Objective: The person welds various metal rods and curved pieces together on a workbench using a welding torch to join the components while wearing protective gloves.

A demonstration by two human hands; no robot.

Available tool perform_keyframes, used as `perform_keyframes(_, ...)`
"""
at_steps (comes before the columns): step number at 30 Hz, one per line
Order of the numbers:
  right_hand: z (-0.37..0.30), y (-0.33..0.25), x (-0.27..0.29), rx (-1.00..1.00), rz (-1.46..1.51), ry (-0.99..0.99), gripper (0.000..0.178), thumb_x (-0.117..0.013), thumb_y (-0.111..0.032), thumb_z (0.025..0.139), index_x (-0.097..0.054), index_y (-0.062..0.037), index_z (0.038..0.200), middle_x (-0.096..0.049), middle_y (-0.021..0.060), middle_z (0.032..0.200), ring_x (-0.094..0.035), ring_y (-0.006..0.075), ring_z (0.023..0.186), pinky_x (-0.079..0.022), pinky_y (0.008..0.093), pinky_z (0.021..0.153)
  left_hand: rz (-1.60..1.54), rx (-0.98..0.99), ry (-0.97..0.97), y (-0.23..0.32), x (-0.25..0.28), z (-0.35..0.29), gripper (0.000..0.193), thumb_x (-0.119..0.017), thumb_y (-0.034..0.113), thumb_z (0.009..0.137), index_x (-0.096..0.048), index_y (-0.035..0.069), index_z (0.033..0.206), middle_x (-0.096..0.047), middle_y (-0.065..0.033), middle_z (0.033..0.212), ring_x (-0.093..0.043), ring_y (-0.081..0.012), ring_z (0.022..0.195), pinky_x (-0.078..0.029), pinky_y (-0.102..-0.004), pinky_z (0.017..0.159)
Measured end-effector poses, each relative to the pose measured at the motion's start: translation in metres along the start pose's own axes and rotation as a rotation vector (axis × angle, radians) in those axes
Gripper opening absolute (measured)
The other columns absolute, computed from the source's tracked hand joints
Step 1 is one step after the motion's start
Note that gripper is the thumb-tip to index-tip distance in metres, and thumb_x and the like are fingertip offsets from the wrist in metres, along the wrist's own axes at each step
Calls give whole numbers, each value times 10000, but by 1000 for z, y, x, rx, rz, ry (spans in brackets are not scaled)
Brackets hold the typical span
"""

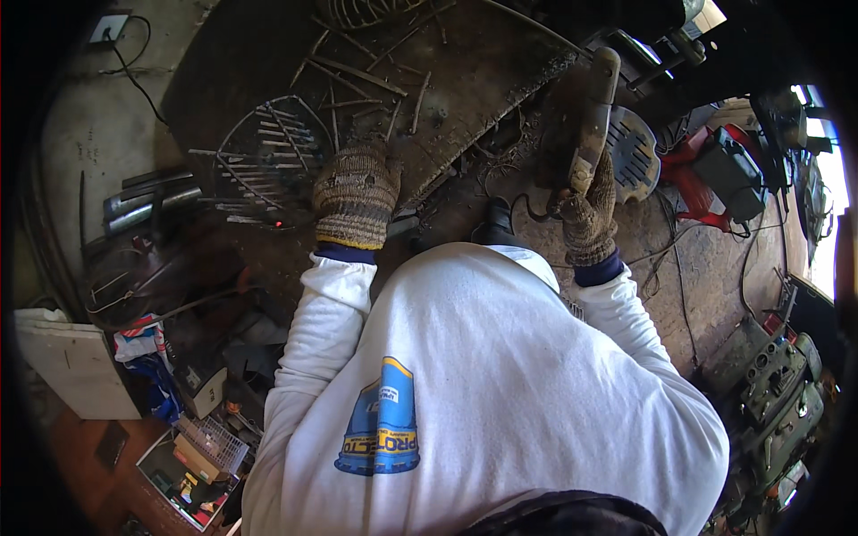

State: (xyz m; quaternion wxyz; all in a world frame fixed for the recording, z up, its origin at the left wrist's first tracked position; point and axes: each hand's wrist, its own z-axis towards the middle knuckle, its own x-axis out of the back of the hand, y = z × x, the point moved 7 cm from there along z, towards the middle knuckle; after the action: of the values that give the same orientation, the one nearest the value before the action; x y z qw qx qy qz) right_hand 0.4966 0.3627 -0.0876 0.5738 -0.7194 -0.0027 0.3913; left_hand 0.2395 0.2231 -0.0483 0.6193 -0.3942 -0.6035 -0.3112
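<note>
My left hand [356, 198], in a brown-and-grey knitted glove, is over the near edge of a dark worktable [456, 71]. Its back faces up and its fingers are hidden. Beside it lies a leaf-shaped metal frame [268, 147] crossed by several short rods. A small red glowing spot [279, 223] shows by the frame's near end. My right hand [590, 214], gloved alike, is closed around the lower end of a long, tan, worn, round-ended piece [597, 107]. That piece stands out beyond the table's right edge; its exact kind is unclear.
Loose thin rods [357, 76] lie across the table, with another curved rod frame [366, 11] at the far edge. A grey slotted plate [633, 156] is right of my right hand. A red-and-black machine [715, 179] and cables [679, 286] are on the floor. Metal tubes [152, 210] lie left.
</note>
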Motion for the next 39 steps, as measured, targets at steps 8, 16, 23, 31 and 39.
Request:
perform_keyframes(8,18,-1,5,9,-94,-61,1107,-927,-322,726,-296,-72,1600,-489,92,1477,-494,217,1357,-444,374,1130,7,150,-160,-7,-6,-1,455,-589,486,964,-701,150,1250,-711,-159,1190,-684,-349,1087,-543,-487,960)
perform_keyframes(16,28,0,11,-15,-102,-89,1130,-913,-408,725,-290,-53,1599,-489,109,1487,-485,235,1365,-392,402,1161,-1149,273,-262,-47,-37,-13,320,-681,281,967,-680,89,1223,-703,-78,1061,-680,-235,911,-564,-413,813)
perform_keyframes(23,38,7,24,-35,-321,-117,1105,-890,-418,750,-288,-47,1599,-506,111,1471,-516,218,1330,-414,385,1142,-2107,458,-492,-18,-21,-34,419,-727,193,948,-603,16,1307,-650,-18,990,-615,-149,813,-547,-330,719)
perform_keyframes(31,42,2,0,-72,-124,-113,1114,-901,-348,729,-279,-49,1604,-503,106,1472,-522,228,1328,-422,393,1140,-1787,404,-275,-42,-36,-37,348,-695,126,937,-630,19,1262,-671,-51,973,-644,-175,796,-550,-325,691)
perform_keyframes(39,42,10,19,-61,-333,-103,1113,-887,-400,727,-293,-40,1596,-511,118,1459,-512,231,1321,-397,395,1137,-913,349,-148,-30,-12,-12,298,-657,181,951,-675,27,1206,-726,-107,1022,-698,-199,871,-561,-359,743)
